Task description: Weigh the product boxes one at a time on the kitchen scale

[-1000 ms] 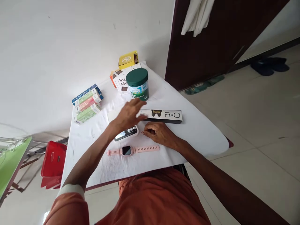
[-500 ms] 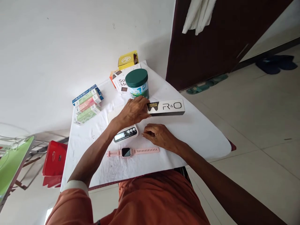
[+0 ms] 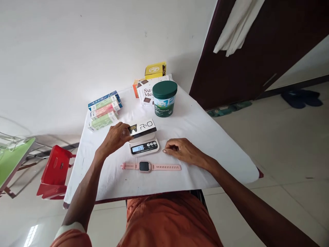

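Note:
My left hand (image 3: 116, 138) grips the left end of a long white-and-black toothpaste box (image 3: 145, 128) marked "R&O" and "bamboo charcoal". The box lies over the platform of a small white kitchen scale (image 3: 145, 147), whose lit display seems to read 363. Right of the scale, my right hand (image 3: 183, 150) rests on the cloth with curled fingers; whether anything is inside them is hidden. In front of the scale a pink-strapped smartwatch (image 3: 144, 166) lies stretched out flat. Behind the box stands a tub (image 3: 164, 99) with a dark green lid.
Several slim boxes (image 3: 104, 111) in green, pink and blue lie at the table's left back. A white box (image 3: 145, 91), a yellow box (image 3: 155, 70) and an orange box (image 3: 135, 88) stand near the wall. A red chair (image 3: 55, 168) is left of the white-covered table (image 3: 218, 151).
My left hand has moved the toothpaste box leftward onto the scale, and the display now shows a number. The right hand stays beside the scale. The camera view has shifted slightly.

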### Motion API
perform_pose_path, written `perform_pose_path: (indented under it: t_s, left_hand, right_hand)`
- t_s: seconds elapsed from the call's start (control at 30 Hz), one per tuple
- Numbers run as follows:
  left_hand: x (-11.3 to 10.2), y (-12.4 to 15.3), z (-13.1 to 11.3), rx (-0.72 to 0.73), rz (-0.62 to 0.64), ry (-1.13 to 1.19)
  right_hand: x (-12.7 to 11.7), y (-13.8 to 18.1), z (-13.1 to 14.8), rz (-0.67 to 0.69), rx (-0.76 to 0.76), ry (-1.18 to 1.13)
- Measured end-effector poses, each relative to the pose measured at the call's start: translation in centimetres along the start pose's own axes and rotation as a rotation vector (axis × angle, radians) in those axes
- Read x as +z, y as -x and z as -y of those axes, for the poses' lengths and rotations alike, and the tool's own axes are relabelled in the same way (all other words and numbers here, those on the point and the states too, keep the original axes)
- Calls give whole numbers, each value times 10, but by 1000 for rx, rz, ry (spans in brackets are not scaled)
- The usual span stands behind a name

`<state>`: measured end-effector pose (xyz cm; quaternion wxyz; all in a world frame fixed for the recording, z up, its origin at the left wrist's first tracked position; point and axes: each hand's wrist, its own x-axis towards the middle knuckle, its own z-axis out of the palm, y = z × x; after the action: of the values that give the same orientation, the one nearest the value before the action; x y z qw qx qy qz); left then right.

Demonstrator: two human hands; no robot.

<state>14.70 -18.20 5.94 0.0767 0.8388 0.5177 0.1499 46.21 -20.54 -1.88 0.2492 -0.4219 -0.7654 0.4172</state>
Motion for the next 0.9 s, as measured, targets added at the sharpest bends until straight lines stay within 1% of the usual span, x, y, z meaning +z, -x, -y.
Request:
perform_pose_path:
  t_s: [0.03,0.1,0.2,0.33,0.43,0.5,0.57,0.63,0.73,0.9]
  left_hand:
    - [3,1,1,-8,1,11]
    - [6,1,1,-19,13,45]
    - [7,2,-1,-48,45,84]
    - [5,8,-3,-109,47,64]
    - [6,16,-6,-140,-34,84]
    - [6,21,-10,-149,-109,94]
    - [7,24,-15,-148,-147,88]
    - [8,24,-18,-130,-135,73]
    - [13,18,-21,-82,-82,43]
    - [26,6,-16,-62,1,-7]
  right_hand:
    - [-5,-2,2,35,5,19]
    - [-13,-8,2,34,7,74]
    - [-19,-17,-2,-83,-3,154]
    - [-14,-22,-13,-220,-32,168]
    - [-5,-21,-19,-314,-55,197]
    - [-1,-20,-23,-338,-74,226]
    - [1,-21,-26,-345,-96,250]
    - [2,-22,-29,-348,-109,261]
    - [2,-23,-30,-343,-114,261]
    - [1,-21,-29,-352,-127,275]
